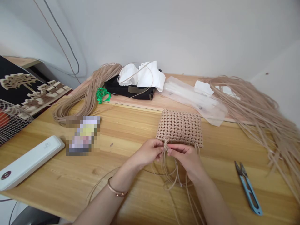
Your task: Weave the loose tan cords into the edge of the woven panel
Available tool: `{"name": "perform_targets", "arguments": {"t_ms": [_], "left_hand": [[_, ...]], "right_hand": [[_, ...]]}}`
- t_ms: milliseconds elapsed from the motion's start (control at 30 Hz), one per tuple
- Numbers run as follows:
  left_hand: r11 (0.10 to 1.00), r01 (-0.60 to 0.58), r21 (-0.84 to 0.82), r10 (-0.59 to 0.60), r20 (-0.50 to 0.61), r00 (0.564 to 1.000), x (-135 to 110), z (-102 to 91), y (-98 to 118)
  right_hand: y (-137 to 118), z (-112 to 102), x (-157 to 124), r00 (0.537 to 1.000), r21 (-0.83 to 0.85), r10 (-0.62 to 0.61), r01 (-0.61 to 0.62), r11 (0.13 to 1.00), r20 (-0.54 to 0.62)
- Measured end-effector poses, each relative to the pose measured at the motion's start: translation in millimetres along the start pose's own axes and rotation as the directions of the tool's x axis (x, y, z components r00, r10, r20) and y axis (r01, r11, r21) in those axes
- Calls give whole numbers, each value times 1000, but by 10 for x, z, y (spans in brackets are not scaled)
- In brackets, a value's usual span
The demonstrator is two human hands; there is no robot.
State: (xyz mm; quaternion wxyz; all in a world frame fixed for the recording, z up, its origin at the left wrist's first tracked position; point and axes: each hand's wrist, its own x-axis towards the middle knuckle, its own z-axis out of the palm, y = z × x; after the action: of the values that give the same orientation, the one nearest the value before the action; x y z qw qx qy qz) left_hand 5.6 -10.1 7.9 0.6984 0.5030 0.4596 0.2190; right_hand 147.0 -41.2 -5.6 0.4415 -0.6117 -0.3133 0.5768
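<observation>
A beige knotted-cord piece (180,126), woven in a tight open grid, lies on the wooden table in front of me. Loose cords (174,178) hang from its near edge and trail towards me across the wood. At its near left corner, my left hand (152,151) pinches the cords by a small knot (166,144). My right hand (186,156) is closed on the same cords just right of the knot, thumb against fingers. Parts of the cords between the fingertips are hidden.
Thread snips (248,189) with blue handles lie at right. Bundles of cord (79,97) sit back left and right (253,106). A black pouch (131,89), white tissue (151,76), plastic bag (194,100) and green string (103,95) line the back. A white device (31,162) lies left.
</observation>
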Motion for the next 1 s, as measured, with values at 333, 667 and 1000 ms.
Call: {"name": "perform_targets", "arguments": {"t_ms": [333,667,1000], "left_hand": [[987,-34,156,56,-141,988,12,56,-11],[990,-111,82,110,10,994,-21,-21,-18],[998,-63,3,63,85,994,-56,-35,-28]], "right_hand": [[-58,19,-47,999,-11,27,-26,1000,40],[-96,-71,-46,992,-13,76,-75,997,104],[-100,-106,-53,983,-24,120,-118,993,140]]}}
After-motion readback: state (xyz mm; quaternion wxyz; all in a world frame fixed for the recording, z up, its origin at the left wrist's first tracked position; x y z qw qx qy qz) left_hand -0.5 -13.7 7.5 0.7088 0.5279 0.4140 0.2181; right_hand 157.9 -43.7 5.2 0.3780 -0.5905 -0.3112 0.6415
